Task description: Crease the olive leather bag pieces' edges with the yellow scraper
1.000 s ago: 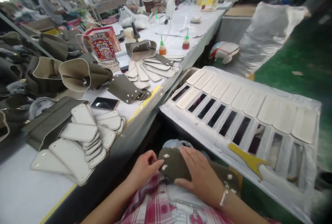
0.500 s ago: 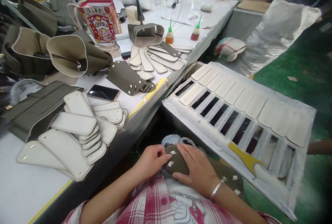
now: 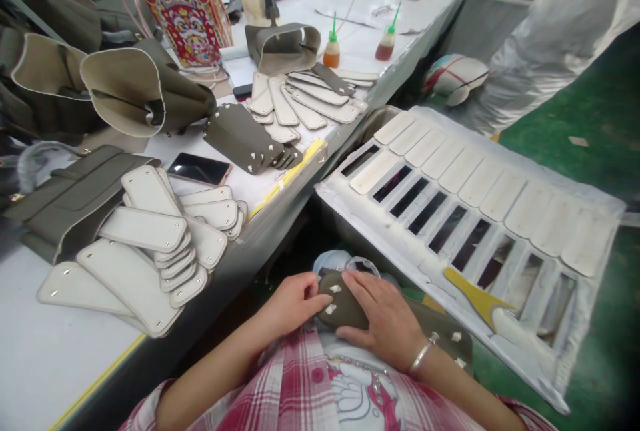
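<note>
A dark olive leather bag piece [image 3: 347, 311] with rounded ends and silver metal fittings lies across my lap. My left hand [image 3: 291, 303] is closed at its left end, thumb and forefinger pinching the edge near two fittings. My right hand [image 3: 389, 323] rests over the middle with its fingers stretched out and the thumb apart. Beyond the right wrist the piece continues, showing two more fittings. A clear ring-shaped handle [image 3: 364, 263] shows behind it. On the table, similar olive pieces [image 3: 240, 141] lie stacked, near loose pale pieces [image 3: 143, 228] with metal fittings.
Left of me, the white table [image 3: 80, 364] carries olive bags [image 3: 123, 91], a phone [image 3: 199, 168], a red gift bag [image 3: 185, 18] and green-tipped bottles [image 3: 331, 51]. To the right stands a slotted white rack [image 3: 400, 244] with pale panels and a yellow tool [image 3: 473, 294].
The view has shifted slightly, so the table things sit a little higher. Both hands keep nearly the same place on the olive piece.
</note>
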The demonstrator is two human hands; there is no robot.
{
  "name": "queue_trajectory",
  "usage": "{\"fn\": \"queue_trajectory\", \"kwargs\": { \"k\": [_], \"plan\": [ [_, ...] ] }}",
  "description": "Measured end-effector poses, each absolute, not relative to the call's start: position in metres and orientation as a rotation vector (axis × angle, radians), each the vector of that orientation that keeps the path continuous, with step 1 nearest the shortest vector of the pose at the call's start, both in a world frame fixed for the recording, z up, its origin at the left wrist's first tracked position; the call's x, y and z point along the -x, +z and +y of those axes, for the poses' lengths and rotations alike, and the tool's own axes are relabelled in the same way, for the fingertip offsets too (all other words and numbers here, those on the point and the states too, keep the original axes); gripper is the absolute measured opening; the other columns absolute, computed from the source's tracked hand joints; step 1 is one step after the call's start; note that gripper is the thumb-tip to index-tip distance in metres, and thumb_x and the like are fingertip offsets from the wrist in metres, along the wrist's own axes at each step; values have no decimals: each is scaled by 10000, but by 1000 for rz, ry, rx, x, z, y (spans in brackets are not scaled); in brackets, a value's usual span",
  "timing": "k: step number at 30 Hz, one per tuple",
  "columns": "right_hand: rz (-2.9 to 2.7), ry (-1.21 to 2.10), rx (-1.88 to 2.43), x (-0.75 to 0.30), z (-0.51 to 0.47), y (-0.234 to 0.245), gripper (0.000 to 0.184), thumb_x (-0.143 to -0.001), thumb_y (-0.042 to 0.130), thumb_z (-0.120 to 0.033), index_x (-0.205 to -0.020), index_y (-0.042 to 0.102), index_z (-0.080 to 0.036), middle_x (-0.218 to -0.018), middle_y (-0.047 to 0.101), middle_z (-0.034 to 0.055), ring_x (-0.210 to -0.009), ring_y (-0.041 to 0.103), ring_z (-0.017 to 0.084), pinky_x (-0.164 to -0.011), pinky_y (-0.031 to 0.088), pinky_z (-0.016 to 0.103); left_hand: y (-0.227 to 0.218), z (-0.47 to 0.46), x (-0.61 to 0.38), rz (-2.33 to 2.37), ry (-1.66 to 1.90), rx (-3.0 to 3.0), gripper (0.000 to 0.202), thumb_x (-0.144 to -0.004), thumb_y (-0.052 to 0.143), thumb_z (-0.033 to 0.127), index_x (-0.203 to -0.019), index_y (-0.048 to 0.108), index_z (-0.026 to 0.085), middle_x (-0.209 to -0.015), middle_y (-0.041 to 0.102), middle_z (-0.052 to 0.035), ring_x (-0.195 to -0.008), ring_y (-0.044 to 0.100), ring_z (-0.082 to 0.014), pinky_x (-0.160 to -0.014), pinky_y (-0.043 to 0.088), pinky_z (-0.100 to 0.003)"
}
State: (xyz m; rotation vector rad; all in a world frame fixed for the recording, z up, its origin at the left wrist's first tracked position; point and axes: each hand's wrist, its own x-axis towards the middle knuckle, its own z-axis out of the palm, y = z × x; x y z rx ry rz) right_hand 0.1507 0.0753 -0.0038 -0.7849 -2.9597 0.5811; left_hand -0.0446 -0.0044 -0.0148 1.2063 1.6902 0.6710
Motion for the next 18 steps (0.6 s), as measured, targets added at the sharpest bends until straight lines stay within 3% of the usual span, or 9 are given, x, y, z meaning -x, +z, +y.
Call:
{"fn": "queue_trajectory", "kwargs": {
  "k": [7, 11, 18],
  "plan": [
    [-2971, 575, 688, -152, 75, -1, 757, -748, 517, -592, -1332, 344, -143, -1352, 392, 122, -1208, 356, 272, -957, 340, 450, -19, -13, 39, 1459, 770, -857, 301, -758, 532, 406, -667, 328, 204, -605, 421, 72, -458, 468, -91, -427, 356, -204],
    [-2972, 578, 711, -142, 73, 2, 733, -776, 481, -589, -1323, 356, -118, -1320, 428, 140, -1188, 379, 278, -956, 338, 453, -17, -10, 41, 1488, 797, -935, 295, -732, 576, 348, -641, 343, 191, -602, 421, 71, -504, 457, -81, -477, 361, -197],
    [-2983, 594, 711, -127, 72, 0, 746, -727, 572, -554, -1299, 386, -111, -1303, 442, 142, -1167, 394, 280, -962, 330, 448, -24, -11, 49, 1340, 820, -845, 308, -711, 600, 375, -657, 360, 189, -599, 467, 62, -539, 493, -94, -515, 370, -205]
  ]
}}
